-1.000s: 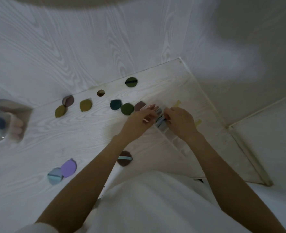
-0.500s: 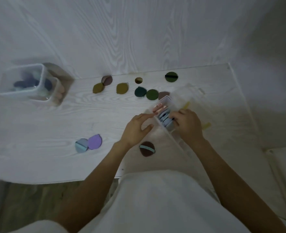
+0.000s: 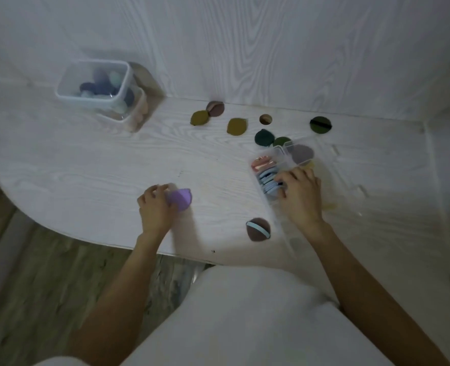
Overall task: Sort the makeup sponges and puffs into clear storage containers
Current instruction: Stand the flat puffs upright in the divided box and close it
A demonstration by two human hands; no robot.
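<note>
Your left hand [image 3: 156,207] sits at about 8 o'clock from the middle of the table [image 3: 91,165], fingers curled over a purple puff [image 3: 180,199] that lies on the wood; the blur hides whether the puff is lifted or just covered, but the fingers are wrapped on its left edge. Your right hand [image 3: 299,196] is at 3 o'clock, fingertips curled down into the clear tray [image 3: 280,154], pressing on the row of blue puffs [image 3: 268,180] standing on edge there. I cannot tell whether it pinches one of them or only touches them. Pink puffs [image 3: 262,163] stand in the tray just beyond the blue ones, toward 12 o'clock.

A brown puff [image 3: 258,229] with a blue strap lies flat at 5 o'clock, just left of your right wrist. Loose puffs spread toward 1 o'clock: two mustard ones [image 3: 236,126], a mauve one [image 3: 215,108] touching the left mustard one, a teal one [image 3: 264,137], a dark green one [image 3: 320,124] with a black strap, and a grey one [image 3: 301,153] seen through the tray's far end. At 11 o'clock stands a clear tub [image 3: 94,101] holding blue and pale sponges [image 3: 99,85].
</note>
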